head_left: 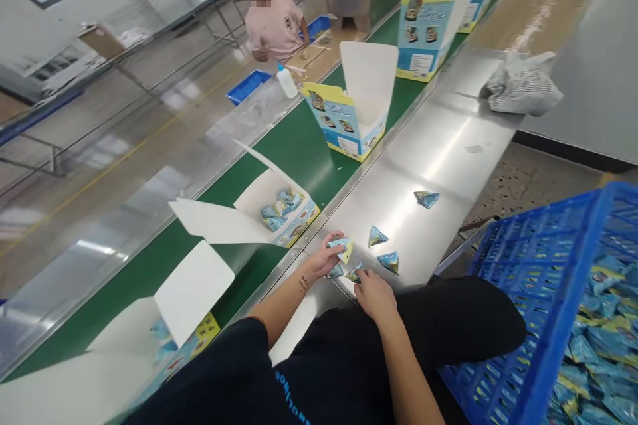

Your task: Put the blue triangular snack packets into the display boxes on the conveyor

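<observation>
My left hand [323, 259] is closed around a small blue-and-yellow snack packet [345, 250] above the steel ledge. Close beside it, the fingers of my right hand [375, 292] are closed on a second packet [353, 272] at the ledge surface. Another packet [335, 271] lies under my left hand, partly covered. Further loose pyramid-shaped packets, such as this one [377, 236], rest just beyond my right hand. On the green belt, an open carton [294, 224] with several packets inside stands next to my left hand.
A blue crate [538, 279] full of packets stands at my right. More open cartons [343, 119] line the green conveyor belt [289, 139]. Across it, a person in a pink shirt [274, 26] is near a white bottle [286, 82]. A crumpled bag [521, 85] lies farther along the ledge.
</observation>
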{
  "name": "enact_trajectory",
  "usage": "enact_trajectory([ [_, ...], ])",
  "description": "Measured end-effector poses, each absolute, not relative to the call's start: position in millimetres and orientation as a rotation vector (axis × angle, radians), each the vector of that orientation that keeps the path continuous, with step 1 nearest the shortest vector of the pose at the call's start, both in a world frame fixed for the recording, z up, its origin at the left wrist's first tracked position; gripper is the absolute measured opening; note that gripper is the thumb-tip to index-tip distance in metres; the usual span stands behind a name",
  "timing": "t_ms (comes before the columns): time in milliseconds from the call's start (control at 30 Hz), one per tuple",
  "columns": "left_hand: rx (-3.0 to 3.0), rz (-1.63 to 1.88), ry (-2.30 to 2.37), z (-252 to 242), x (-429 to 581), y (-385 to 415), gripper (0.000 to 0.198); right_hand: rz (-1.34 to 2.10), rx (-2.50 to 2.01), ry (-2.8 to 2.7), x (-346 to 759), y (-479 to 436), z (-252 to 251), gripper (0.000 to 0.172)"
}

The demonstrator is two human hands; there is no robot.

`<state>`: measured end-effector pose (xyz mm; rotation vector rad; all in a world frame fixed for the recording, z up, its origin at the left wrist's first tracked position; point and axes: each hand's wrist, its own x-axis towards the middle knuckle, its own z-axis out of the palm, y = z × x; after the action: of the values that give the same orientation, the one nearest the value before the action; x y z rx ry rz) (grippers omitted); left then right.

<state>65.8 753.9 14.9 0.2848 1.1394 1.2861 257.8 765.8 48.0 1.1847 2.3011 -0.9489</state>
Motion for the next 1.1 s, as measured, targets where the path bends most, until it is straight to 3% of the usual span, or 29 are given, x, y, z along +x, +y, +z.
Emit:
enact_trajectory([
  [167, 0.273, 1.396, 1.422, 36, 25, 726, 0.055, -0.965, 1.137, 2.249, 259, 769, 49, 0.041],
  [400, 0.354, 1.426, 1.488, 28, 19, 724, 0.06, -0.985, 1.17, 2.228, 265, 770, 39, 0.041],
  [567, 0.872, 1.107, 1.412, 31, 17, 742, 0.048, -1.009, 1.202, 2.243, 271, 773, 31, 0.041],
  [700, 1.251, 0.739, 1.566, 15, 29, 740, 0.059, -1.089, 1.24, 2.301, 278, 775, 20, 0.041],
  [900, 1.319, 0.263, 1.77, -35, 89, 721, 0.072, -1.138, 1.213, 2.311, 293, 775, 2, 0.044],
  [1100, 1.382, -0.106, 1.8, -43, 100, 718, 0.053, -1.291, 1.253, 2.252, 295, 779, -2, 0.058],
])
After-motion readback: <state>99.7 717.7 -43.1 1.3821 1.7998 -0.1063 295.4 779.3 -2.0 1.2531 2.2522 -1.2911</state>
